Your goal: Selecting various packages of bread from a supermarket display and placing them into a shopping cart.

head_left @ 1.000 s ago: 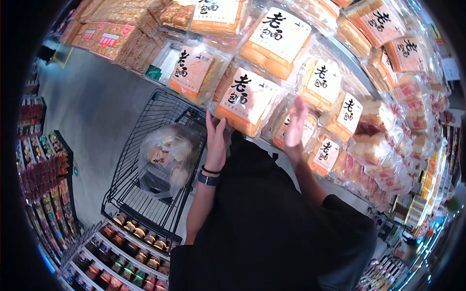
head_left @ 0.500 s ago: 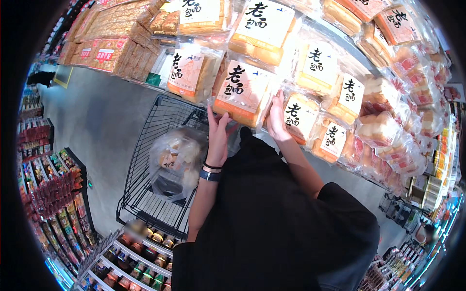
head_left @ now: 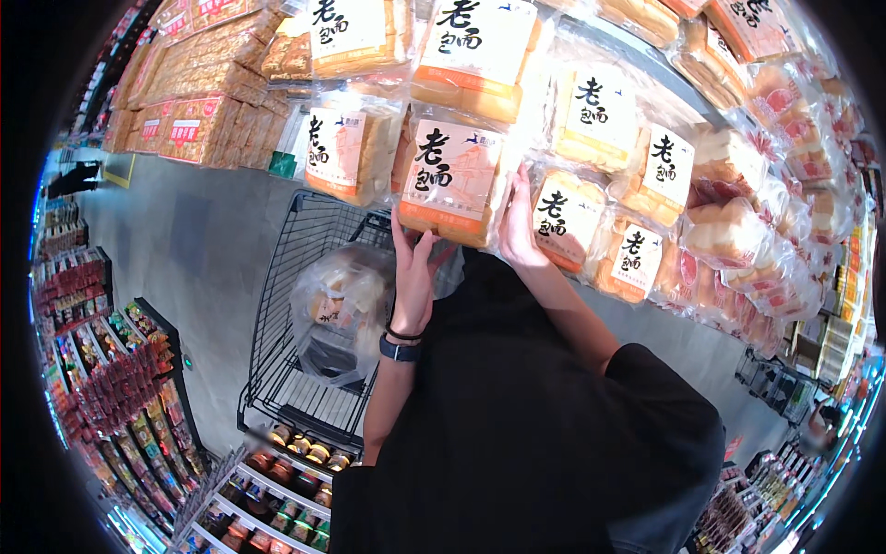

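A clear-wrapped loaf of bread [head_left: 450, 175] with a pale pink and orange label sits at the front edge of the bread display, between my two hands. My left hand [head_left: 413, 277] grips its near left corner, fingers pointing up along the wrapper. Against its right side rests my right hand [head_left: 520, 222], fingers held together and partly hidden by the wrapper. Similar wrapped loaves surround it: one to the left [head_left: 337, 152], a white-labelled one behind [head_left: 475, 55], and a smaller pack [head_left: 566, 220] right beside my right hand.
A black wire shopping cart [head_left: 268, 346] stands at my left, holding a clear plastic bag [head_left: 337, 309] with bread-like items. Stacked brown snack packs [head_left: 198, 129] fill the display's left end. Shelves of small jars [head_left: 277, 499] stand at lower left; another rack [head_left: 111, 369] lines the far left.
The whole view has shifted a little, so the cart sits slightly lower and farther right. Both hands stay at the same loaf's sides, with little visible movement relative to it.
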`<action>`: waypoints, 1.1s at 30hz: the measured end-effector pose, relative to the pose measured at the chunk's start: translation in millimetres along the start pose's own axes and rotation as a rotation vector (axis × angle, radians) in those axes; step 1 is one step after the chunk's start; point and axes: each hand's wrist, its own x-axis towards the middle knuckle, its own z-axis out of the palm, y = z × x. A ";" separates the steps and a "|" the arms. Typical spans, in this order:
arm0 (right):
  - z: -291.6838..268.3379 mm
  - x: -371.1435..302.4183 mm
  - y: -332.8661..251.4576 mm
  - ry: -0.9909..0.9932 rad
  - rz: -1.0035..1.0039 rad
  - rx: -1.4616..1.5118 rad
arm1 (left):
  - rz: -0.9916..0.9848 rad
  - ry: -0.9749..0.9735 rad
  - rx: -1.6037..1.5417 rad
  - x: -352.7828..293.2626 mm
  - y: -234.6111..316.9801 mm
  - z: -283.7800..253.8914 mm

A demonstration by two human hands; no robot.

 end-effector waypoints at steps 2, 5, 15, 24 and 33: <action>-1.3 3.8 3.2 -0.002 -0.024 -0.055 | -0.021 -0.008 -0.007 -0.2 0.1 -0.3; -2.3 2.2 3.8 0.028 -0.024 -0.093 | -0.022 -0.008 0.048 7.7 -5.5 -4.7; -1.7 -20.3 -37.8 0.047 0.082 -0.240 | 0.093 0.259 0.026 18.8 -25.4 -40.8; -20.7 -26.4 -48.6 -0.128 -0.176 -0.459 | 0.545 0.878 0.212 99.5 15.1 -99.2; -27.0 -30.4 -43.9 -0.171 -0.032 -0.570 | 0.488 0.539 0.371 182.2 33.3 -163.1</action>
